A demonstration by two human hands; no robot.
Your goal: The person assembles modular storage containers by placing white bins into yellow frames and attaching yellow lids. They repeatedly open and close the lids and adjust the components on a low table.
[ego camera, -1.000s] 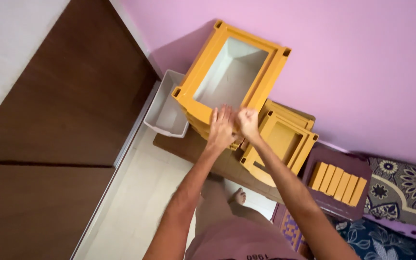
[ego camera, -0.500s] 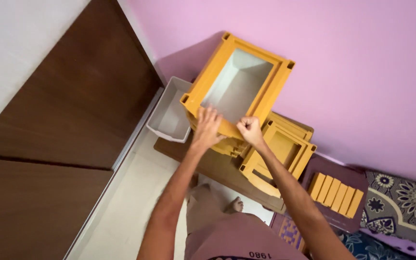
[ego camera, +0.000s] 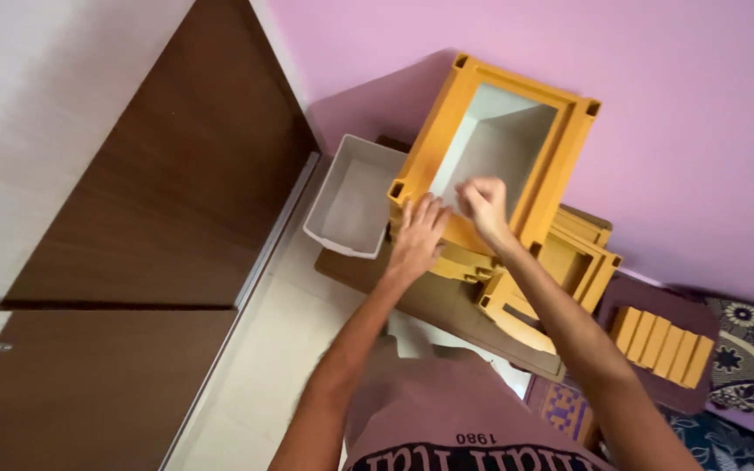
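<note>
Against the pink wall, the tall stack of mustard-yellow plastic drawer frames (ego camera: 517,105) stands already built up, its top frame open onto a pale grey hollow. I press my left hand (ego camera: 418,234) flat, fingers spread, on the near rim of that top frame, while my right hand (ego camera: 484,202) hovers over the same rim, fingers curled into a loose fist; I cannot tell whether it pinches anything. So the frame looks seated, judging by how square it sits, yet more remains: a lower pile of yellow frames (ego camera: 560,270) lies just right of the stack, a row of short yellow plastic posts (ego camera: 663,342) rests on a dark purple stool further right, and a grey plastic drawer tub (ego camera: 353,199) waits on the floor at the left.
</note>
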